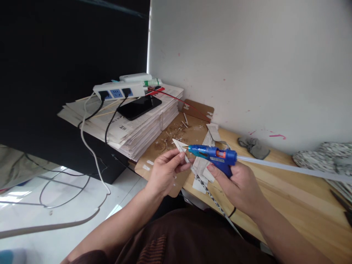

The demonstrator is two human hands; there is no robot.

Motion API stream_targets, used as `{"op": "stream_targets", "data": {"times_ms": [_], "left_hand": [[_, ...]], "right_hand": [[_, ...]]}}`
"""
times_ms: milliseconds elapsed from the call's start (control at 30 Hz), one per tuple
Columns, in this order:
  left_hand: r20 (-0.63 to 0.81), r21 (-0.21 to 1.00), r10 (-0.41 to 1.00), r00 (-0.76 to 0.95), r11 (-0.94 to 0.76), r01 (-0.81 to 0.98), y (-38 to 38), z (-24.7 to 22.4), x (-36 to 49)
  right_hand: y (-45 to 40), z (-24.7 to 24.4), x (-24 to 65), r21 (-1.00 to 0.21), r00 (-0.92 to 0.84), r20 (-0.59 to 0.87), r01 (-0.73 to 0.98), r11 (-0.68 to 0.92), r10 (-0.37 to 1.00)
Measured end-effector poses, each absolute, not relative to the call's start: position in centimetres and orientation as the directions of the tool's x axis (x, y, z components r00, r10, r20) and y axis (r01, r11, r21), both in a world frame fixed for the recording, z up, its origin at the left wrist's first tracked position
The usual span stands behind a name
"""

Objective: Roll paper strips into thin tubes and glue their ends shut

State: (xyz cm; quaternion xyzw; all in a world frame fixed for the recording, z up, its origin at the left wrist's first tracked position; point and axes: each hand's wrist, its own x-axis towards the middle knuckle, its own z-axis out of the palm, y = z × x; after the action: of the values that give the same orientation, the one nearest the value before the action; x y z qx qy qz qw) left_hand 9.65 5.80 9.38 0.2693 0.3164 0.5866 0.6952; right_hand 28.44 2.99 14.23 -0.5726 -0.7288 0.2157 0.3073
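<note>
Between its thumb and fingers, my left hand [167, 169] pinches a folded piece of printed paper [179, 145] with a pointed tip. My right hand [238, 185] grips a blue glue gun [211, 154] by its handle. The gun's metal nozzle meets or nearly meets the paper; I cannot tell whether they touch. A long whitish glue stick [277, 165] sticks out of the back of the gun. Below the hands lie loose paper strips [202, 169], partly hidden by the gun and my right hand.
A newspaper stack [148, 128] bears a power strip [118, 90] and a black phone [140, 107]. Brown cardboard [172, 134] with scraps covers part of the wooden table [297, 187]. A grey cloth item [254, 147] lies by the wall. Dark scissors [341, 201] lie at the right edge.
</note>
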Motion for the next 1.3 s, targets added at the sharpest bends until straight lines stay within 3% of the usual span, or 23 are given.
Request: {"op": "stream_targets", "data": {"times_ms": [400,533,633,733,800,900,1300], "left_hand": [[-0.130,0.735,0.988,0.083,0.152,-0.660,5.9,8.9,9.3],[-0.133,0.751,0.989,0.062,0.142,-0.645,5.8,8.9,9.0],[-0.145,0.751,0.988,0.055,0.146,-0.644,5.6,9.1,8.7],[-0.151,0.747,0.987,0.055,0.150,-0.648,5.2,9.3,8.2],[-0.153,0.751,0.987,0.043,0.145,-0.644,4.8,9.5,7.8],[-0.155,0.760,0.988,0.014,0.128,-0.637,4.2,9.6,7.0],[-0.177,0.762,0.982,-0.068,0.093,-0.641,3.2,9.7,5.8]], "right_hand": [[3.0,14.1,28.3,-0.570,-0.166,0.310,0.755,0.323,0.936],[3.7,13.3,28.4,-0.646,-0.113,0.243,0.722,0.247,0.963],[5.3,12.3,28.1,-0.849,-0.024,0.076,0.523,0.077,0.997],[7.4,11.6,27.1,-0.991,-0.043,-0.122,0.062,-0.120,0.992],[8.6,11.5,26.1,-0.941,-0.061,-0.278,-0.184,-0.284,0.959],[10.0,11.6,24.4,-0.811,-0.093,-0.464,-0.354,-0.465,0.881],[12.5,8.0,19.0,-0.497,-0.358,-0.640,-0.482,-0.721,0.680]]}}
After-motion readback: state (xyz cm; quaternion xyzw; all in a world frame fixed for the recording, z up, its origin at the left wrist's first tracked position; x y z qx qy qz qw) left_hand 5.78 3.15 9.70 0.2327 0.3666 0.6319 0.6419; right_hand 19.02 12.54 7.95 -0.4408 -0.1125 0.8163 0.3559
